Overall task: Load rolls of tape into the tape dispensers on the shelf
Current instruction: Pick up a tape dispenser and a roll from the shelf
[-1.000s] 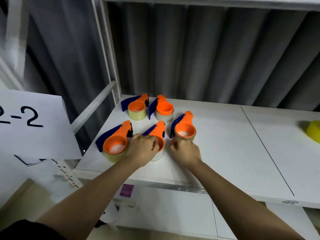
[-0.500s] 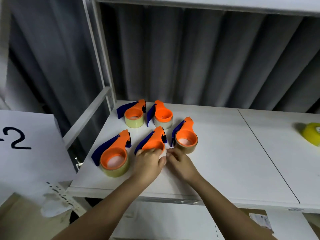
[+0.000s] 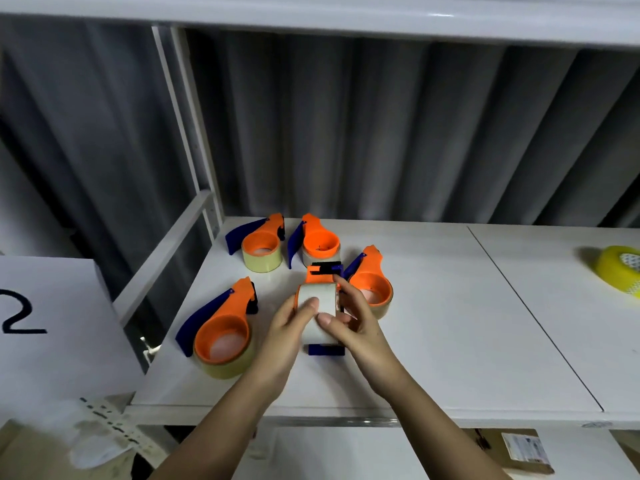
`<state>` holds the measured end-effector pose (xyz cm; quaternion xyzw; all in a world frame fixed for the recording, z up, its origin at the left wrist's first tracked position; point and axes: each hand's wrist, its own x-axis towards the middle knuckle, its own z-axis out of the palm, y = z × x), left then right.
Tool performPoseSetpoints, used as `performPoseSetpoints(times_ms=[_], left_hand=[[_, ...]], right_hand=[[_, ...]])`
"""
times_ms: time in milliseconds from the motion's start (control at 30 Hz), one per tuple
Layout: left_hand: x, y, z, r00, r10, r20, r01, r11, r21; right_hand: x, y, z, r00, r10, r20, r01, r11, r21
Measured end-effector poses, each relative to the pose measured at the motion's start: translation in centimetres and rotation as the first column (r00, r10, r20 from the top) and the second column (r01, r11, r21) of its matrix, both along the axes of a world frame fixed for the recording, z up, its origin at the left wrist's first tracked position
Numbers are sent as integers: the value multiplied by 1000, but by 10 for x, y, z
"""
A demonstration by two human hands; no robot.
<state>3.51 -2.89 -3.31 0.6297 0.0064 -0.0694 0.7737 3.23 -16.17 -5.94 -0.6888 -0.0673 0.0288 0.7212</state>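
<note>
Both hands [image 3: 291, 327] grip orange plastic dispenser [image 3: 320, 289], round tape

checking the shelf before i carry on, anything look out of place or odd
One thing stands apart: a loose yellow tape roll lies alone at the shelf's far right, in no dispenser. The left hand and right hand hold the middle dispenser tipped on edge; the other four lie flat.

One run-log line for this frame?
both hands grip middle dispenser, lifted, roll facing camera | four dispensers on shelf | yellow roll far right
</note>
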Motion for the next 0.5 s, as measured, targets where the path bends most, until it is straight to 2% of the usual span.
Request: performPoseSetpoints(times_ms=[67, 133, 300, 500], left_hand=[[1, 3, 4, 997, -24, -72, 14, 990, -143], [2, 3, 8, 993, -31, -114, 8, 981, -195], [-3, -6, 12, 995, 71, -74, -81, 984, -157], [-9, -12, 19, 985, 154, -82, -169, 962, -213]], right_hand=[[-2, -2, 2, 999, -12, 38, 13, 1000, -23], [-5, -2, 3, 997, -38, 74, 41, 998, -49], [-12, 0, 5, 976, -118, 181, 127, 991, -41], [-17, 7, 8, 942, -219, 252, 243, 968, -65]])
